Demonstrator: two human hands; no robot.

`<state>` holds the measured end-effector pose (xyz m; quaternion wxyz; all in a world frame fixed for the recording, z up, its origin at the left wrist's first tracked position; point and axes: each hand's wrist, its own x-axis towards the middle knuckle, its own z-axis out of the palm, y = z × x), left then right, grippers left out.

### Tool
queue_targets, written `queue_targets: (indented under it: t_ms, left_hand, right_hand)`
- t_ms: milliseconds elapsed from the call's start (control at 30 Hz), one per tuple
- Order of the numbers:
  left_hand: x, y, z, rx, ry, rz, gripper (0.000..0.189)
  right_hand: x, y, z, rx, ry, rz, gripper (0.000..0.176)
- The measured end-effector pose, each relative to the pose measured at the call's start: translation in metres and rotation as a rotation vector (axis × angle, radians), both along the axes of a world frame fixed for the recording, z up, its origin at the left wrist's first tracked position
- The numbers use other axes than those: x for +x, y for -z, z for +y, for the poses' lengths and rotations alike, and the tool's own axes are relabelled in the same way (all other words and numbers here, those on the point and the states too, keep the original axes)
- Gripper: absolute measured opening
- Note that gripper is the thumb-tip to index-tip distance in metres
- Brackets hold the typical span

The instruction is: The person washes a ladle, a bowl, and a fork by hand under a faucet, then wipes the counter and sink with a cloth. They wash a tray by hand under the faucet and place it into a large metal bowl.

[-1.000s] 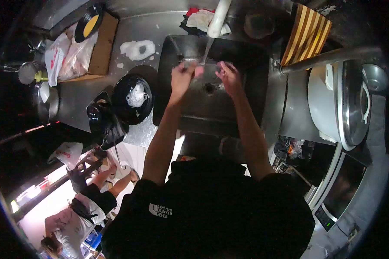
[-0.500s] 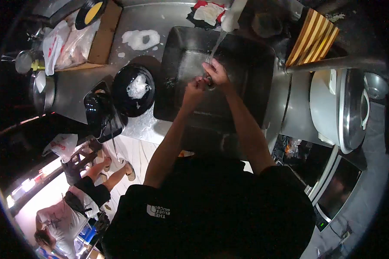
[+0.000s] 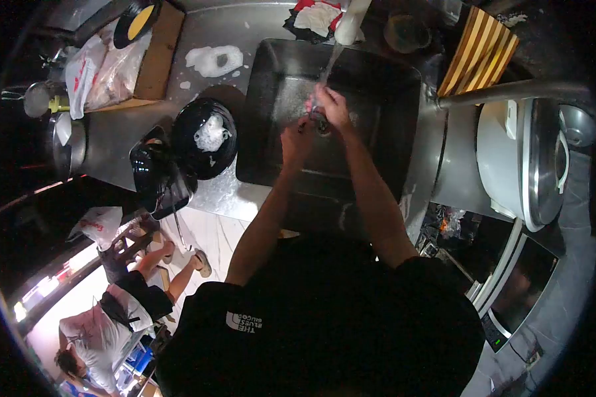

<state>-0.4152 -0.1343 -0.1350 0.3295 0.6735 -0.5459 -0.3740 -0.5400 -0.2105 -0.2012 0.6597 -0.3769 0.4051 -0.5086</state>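
Both my hands are over the dark sink basin (image 3: 391, 132), in the stream of running water (image 3: 333, 63) from the faucet (image 3: 352, 25). My right hand (image 3: 331, 109) is nearer the faucet, its fingers curled under the water. Just below and to its left is my left hand (image 3: 295, 142), closed with the fingertips close to the right hand. Something small and dark shows between them, too blurred to name. The round drain (image 3: 323, 129) lies beneath the hands.
A black bowl (image 3: 189, 155) with white suds stands left of the sink, beside a glossy black container (image 3: 153, 175). Foam (image 3: 213, 61) lies on the counter. Further round are a cardboard box (image 3: 160, 56), striped board (image 3: 478, 53), white cooker (image 3: 506, 155) and a seated person (image 3: 99, 337).
My hands stay under the water and have shifted slightly; the fingers have changed position against each other. The left hand sits slightly lower. The view has moved a little.
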Motion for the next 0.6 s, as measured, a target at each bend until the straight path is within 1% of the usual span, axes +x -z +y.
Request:
queue_targets:
  t_ms: [33, 67, 100, 133, 167, 200, 233, 267, 300, 333, 367, 400, 433, 467, 500, 533, 567, 600]
  left_hand:
    - [-0.003, -0.007, 0.002, -0.002, -0.003, -0.005, 0.020]
    - [-0.005, -0.021, 0.006, 0.048, -0.012, 0.085, 0.021]
    - [-0.005, -0.030, 0.009, 0.095, -0.025, 0.172, 0.024]
    - [-0.005, -0.031, 0.009, 0.085, -0.044, 0.158, 0.024]
    - [-0.005, -0.028, 0.008, -0.051, -0.008, 0.230, 0.024]
    - [-0.003, -0.027, 0.009, -0.182, 0.024, 0.294, 0.025]
    - [-0.002, -0.038, 0.009, -0.042, 0.049, 0.250, 0.024]
    - [0.001, -0.051, 0.006, 0.095, 0.062, 0.205, 0.023]
    - [0.002, -0.055, 0.005, 0.100, 0.068, 0.129, 0.023]
    - [0.002, -0.058, 0.003, 0.109, 0.076, 0.054, 0.022]
    - [0.004, -0.065, 0.008, -0.040, 0.099, -0.090, 0.030]
    - [0.013, -0.071, 0.014, -0.100, 0.119, -0.131, 0.029]
    - [0.018, -0.076, 0.021, -0.159, 0.150, -0.171, 0.028]
    - [0.025, -0.091, 0.033, -0.161, 0.135, -0.179, 0.028]
    - [0.039, -0.115, 0.046, -0.157, 0.091, -0.165, 0.024]
    - [0.058, -0.132, 0.057, -0.150, 0.055, -0.149, 0.020]
    - [0.083, -0.137, 0.068, -0.174, 0.042, -0.165, 0.019]
    - [0.113, -0.136, 0.077, -0.332, -0.013, -0.201, 0.021]
  right_hand:
    - [-0.004, 0.054, -0.016, -0.020, 0.102, 0.144, 0.033]
    - [-0.014, 0.058, -0.022, 0.029, 0.122, 0.150, 0.035]
    - [-0.024, 0.059, -0.028, 0.077, 0.142, 0.155, 0.037]
    - [-0.035, 0.012, -0.032, 0.193, 0.075, 0.024, 0.037]
    - [-0.021, -0.052, -0.029, 0.175, 0.382, 0.310, 0.040]
    - [-0.033, -0.036, -0.048, -0.046, 0.538, 0.754, 0.043]
    - [-0.021, -0.094, -0.044, -0.132, 0.713, 0.804, 0.045]
    - [-0.023, -0.086, -0.063, -0.288, 0.799, 0.983, 0.047]
    - [-0.033, -0.090, -0.082, -0.405, 0.537, 0.957, 0.051]
    - [-0.043, -0.068, -0.107, -0.511, 0.554, 1.213, 0.051]
    - [-0.057, -0.039, -0.127, -0.565, 0.558, 1.310, 0.047]
    - [-0.069, -0.012, -0.146, -0.619, 0.568, 1.406, 0.043]
    - [-0.077, 0.010, -0.160, -0.616, 0.560, 1.341, 0.035]
    - [-0.074, 0.015, -0.160, -0.627, 0.552, 1.328, 0.035]
    - [-0.076, 0.015, -0.151, -0.500, 0.432, 0.815, 0.037]
    - [-0.077, 0.007, -0.139, -0.435, 0.356, 0.562, 0.038]
    - [-0.079, -0.001, -0.127, -0.352, 0.300, 0.313, 0.038]
    - [-0.072, -0.033, -0.114, -0.203, 0.248, 0.183, 0.040]
